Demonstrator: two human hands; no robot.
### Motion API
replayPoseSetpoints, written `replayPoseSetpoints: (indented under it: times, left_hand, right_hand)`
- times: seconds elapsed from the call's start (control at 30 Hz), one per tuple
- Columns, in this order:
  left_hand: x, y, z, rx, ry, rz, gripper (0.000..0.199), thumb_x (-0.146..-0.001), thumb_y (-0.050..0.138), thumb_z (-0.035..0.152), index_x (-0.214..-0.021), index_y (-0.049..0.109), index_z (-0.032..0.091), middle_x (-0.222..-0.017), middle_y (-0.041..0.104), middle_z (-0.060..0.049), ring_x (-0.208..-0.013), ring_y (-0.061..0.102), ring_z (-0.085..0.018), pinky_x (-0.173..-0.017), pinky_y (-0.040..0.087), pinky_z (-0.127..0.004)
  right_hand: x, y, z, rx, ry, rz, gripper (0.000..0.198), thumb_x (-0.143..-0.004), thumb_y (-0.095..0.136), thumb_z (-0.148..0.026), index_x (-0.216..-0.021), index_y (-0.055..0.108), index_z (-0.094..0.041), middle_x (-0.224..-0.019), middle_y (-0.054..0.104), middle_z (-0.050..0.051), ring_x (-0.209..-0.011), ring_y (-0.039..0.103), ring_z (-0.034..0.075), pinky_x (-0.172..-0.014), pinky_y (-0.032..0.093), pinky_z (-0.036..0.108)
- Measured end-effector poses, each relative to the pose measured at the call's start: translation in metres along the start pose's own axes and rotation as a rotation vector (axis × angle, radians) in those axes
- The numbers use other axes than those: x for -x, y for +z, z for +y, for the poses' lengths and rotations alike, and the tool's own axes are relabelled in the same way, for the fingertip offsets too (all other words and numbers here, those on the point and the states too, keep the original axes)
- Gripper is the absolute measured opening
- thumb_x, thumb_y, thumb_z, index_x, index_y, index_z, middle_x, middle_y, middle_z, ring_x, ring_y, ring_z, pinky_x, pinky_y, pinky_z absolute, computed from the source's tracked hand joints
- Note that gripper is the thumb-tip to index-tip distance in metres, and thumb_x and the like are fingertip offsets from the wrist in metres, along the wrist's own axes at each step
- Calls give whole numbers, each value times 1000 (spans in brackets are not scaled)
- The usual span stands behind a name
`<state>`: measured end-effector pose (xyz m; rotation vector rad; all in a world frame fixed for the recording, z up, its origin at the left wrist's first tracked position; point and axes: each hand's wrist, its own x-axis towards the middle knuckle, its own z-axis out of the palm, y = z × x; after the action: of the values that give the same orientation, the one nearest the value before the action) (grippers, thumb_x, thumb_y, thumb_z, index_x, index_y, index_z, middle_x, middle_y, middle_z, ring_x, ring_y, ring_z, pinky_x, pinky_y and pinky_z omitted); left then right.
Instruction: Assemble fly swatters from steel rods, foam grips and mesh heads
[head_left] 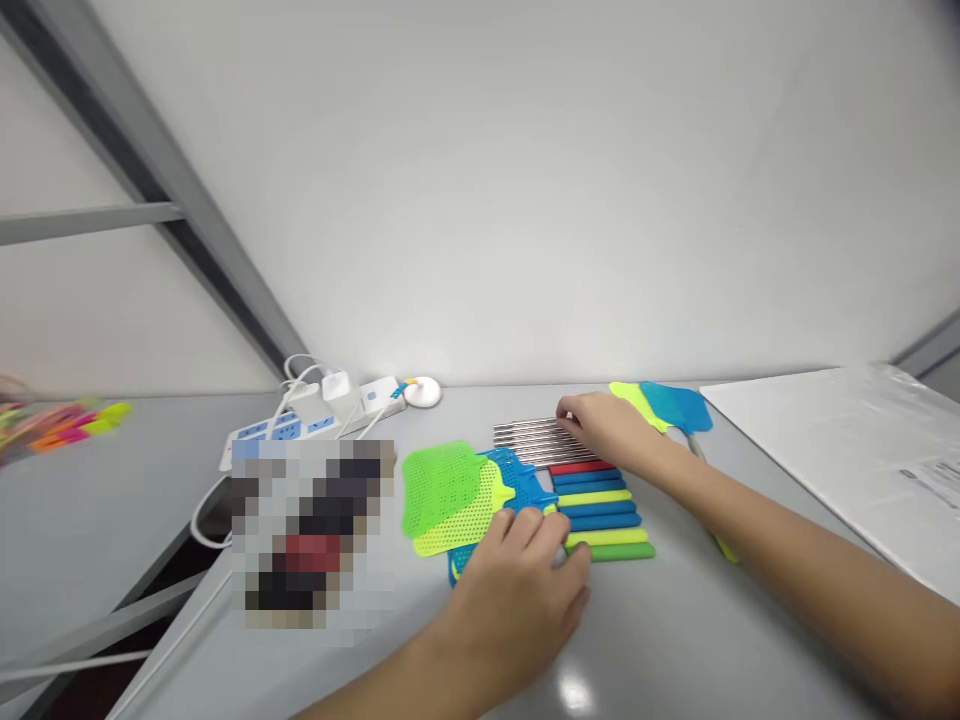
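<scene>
L hand: L hand (517, 580) palm down at near edge of the swatter pile; fingers (528, 524) bent, tips by the handles' L ends; can't tell if gripping anything.
R hand: R hand (609, 432) reaches in from R, over R part of the rods; thumb & fingers (568, 405) curled down at them; can't tell if one is pinched.
Metal rods: metal rods (525, 438), thin, shiny, side by side on bench (675, 640), just behind the handles; R ends hidden under R hand.
Handles: row of coloured handles (600, 509), approx. parallel, far to near: red, blues & yellows mixed, green nearest.
Swatter heads: overlapping, L of handles; green head (439, 488) on top, yellow head (450, 535) partly under it, blue head (525, 480) toward handles.
Back R: another yellow head (634, 398) & blue head (679, 405) overlap beyond R forearm.
Far R: white flat pack (817, 440) w/ printed label.
Back L: power strip (285, 430) w/ white plugs (341, 395); white disc (422, 392) nr its R end.
Front of strip: pixelated item (315, 540), details n/a.
Far L: bright-coloured items (71, 425), blurry.
</scene>
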<state>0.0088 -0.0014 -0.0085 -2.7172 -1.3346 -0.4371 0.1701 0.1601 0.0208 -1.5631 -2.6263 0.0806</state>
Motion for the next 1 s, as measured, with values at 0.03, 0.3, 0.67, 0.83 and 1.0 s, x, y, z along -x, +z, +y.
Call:
replayPoseSetpoints:
  times: [0.03, 0.3, 0.67, 0.83, 1.0]
  left_hand:
    - [1, 2, 1, -13, 5, 7, 21, -89, 54, 31, -105, 62, 22, -103, 60, -8, -89, 52, -26, -75, 45, -44]
    - [8, 18, 0, -74, 67, 100, 16, -91, 53, 32, -96, 60, 19, -101, 56, -7, -88, 51, -24, -78, 42, -44]
    - [8, 24, 1, -42, 61, 129, 7, -87, 58, 25, -88, 58, 18, -97, 55, -6, -82, 49, -21, -68, 37, -36]
    - [5, 9, 1, 224, 21, 254, 10, -85, 60, 27, -88, 59, 18, -101, 59, -6, -86, 53, -20, -72, 42, -36]
    - [7, -13, -10, 537, -32, 388, 7, -88, 58, 24, -92, 58, 19, -101, 60, -8, -86, 57, -17, -74, 47, -32]
  right_hand:
    - [-12, 3, -2, -3, -31, -11, 26, -94, 45, -30, -96, 69, -21, -91, 73, 7, -82, 65, 22, -62, 37, 27]
    - [-52, 11, 1, -46, -218, -121, 24, -91, 50, -27, -97, 73, -23, -100, 72, 6, -86, 65, 20, -71, 43, 27]
    - [-41, 8, 5, -34, -250, -125, 24, -94, 48, -26, -98, 71, -22, -101, 70, 6, -83, 64, 19, -68, 44, 26]
    - [-43, 11, 3, 32, -265, -71, 19, -91, 51, -23, -95, 70, -19, -100, 69, 8, -82, 64, 20, -69, 43, 27]
    - [-30, -8, 4, 108, -240, 102, 15, -87, 52, -17, -94, 65, -15, -100, 68, 13, -91, 63, 24, -87, 39, 34]
